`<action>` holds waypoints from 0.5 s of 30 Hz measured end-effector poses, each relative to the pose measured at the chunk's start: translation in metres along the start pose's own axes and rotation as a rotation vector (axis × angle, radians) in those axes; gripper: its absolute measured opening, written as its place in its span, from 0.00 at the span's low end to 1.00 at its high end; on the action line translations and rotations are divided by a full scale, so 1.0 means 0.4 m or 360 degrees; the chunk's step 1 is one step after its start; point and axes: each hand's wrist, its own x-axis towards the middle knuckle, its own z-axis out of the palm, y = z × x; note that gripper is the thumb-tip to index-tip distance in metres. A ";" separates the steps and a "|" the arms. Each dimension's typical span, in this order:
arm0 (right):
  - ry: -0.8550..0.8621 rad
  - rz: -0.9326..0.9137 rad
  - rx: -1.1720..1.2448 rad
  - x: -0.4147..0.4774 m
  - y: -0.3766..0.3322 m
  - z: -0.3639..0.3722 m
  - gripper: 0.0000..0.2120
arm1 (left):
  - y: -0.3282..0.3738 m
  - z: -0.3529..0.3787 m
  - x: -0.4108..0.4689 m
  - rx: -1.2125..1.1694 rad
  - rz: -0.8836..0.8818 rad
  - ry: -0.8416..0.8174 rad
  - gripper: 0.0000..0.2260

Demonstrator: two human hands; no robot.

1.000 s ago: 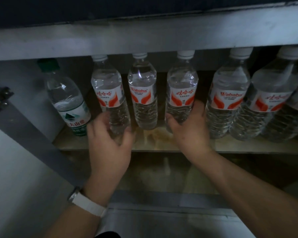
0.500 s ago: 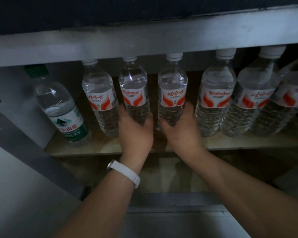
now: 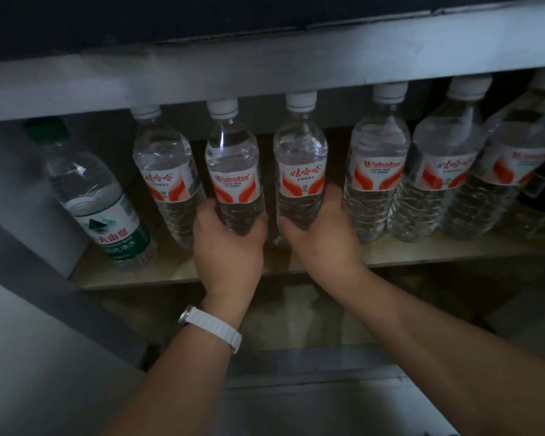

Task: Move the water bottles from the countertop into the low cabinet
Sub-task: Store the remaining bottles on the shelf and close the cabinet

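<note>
**Cabinet shelf filling up, two bottles being set in right now**

Looks like this job is pretty far along. The shelf [image 3: 422, 256] inside the low cabinet already has a full row of bottles standing on it: a green-label bottle [image 3: 107, 212] at the far left, leaning a bit, then a red-label bottle [image 3: 167, 184] just beside it, and over on the right three more [image 3: 375, 171] packed close together, with something dark past them that I can't make out.

In the middle gap, the left hand [image 3: 230, 243] is wrapped around the lower part of one bottle [image 3: 233, 171], fingers curled round its ribbed base. The right hand [image 3: 321, 237] is doing the same with the bottle next to it [image 3: 299, 171]. Both bottles are upright and down at shelf level, though the hands cover the bases, so I can't tell if they're actually resting on the shelf yet.

My guess is what's left is letting go of these two. The counter itself isn't visible from here, so no idea whether more bottles are waiting up there.
</note>
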 end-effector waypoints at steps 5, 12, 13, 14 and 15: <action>-0.0017 -0.0018 0.0019 -0.007 0.007 -0.007 0.35 | -0.006 -0.009 -0.009 -0.0028 0.0003 -0.0024 0.29; -0.0094 -0.0053 -0.0004 -0.016 0.013 -0.016 0.37 | -0.013 -0.015 -0.011 -0.0041 0.0011 -0.0084 0.30; -0.0091 -0.0069 -0.0005 -0.017 0.015 -0.018 0.36 | -0.014 -0.016 -0.010 -0.0044 0.0013 -0.0092 0.30; -0.0091 -0.0082 -0.0008 -0.017 0.016 -0.018 0.36 | -0.014 -0.017 -0.010 -0.0045 0.0012 -0.0095 0.30; -0.0099 -0.0087 -0.0009 -0.017 0.017 -0.019 0.37 | -0.013 -0.016 -0.009 -0.0043 0.0014 -0.0094 0.30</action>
